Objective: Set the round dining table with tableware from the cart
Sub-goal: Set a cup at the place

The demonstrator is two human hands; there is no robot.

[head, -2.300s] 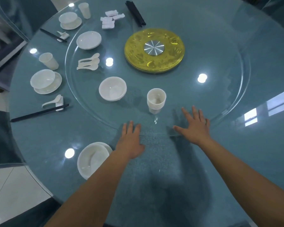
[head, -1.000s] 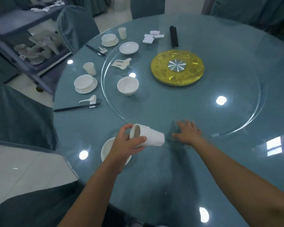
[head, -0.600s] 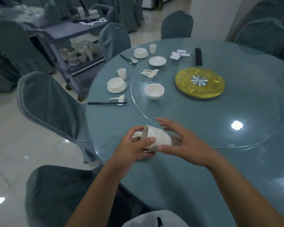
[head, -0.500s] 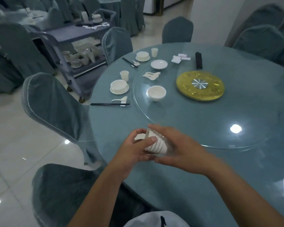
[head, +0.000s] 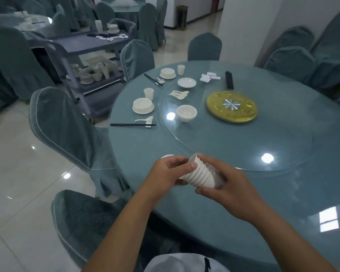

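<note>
While two place settings stand finished along the left edge of the round table (head: 263, 203), most of the rim is bare, so I judge the job well under halfway. Both hands work together above the near edge: the left hand (head: 166, 172) pinches the open end of a sideways stack of cups (head: 201, 174), thumb on the outermost rim, while the right hand (head: 229, 188) curls round the stack's base — it looks as if one cup is about to be parted off. Seven or so cups seem nested there; the ribs blur, so the count is rough.

Each finished setting has a bowl on a saucer, one cup, a spoon on a rest and a pair of chopsticks: the nearer bowl (head: 143, 104) with its cup (head: 148, 93) and chopsticks (head: 133, 124), the farther bowl (head: 167, 72) with its cup (head: 181, 69). A third setting is only begun — a sliver of white dish (head: 167, 156) shows at the near-left edge behind the left hand.

On the glass turntable (head: 283, 146) wait the supplies: one spare bowl (head: 186, 113), one plate (head: 186, 82), a few spoons (head: 178, 94), a small heap of white rests (head: 210, 76), a bundle of dark chopsticks (head: 229, 79). More crockery sits on the cart (head: 94, 46) beyond the far-left edge.
</note>
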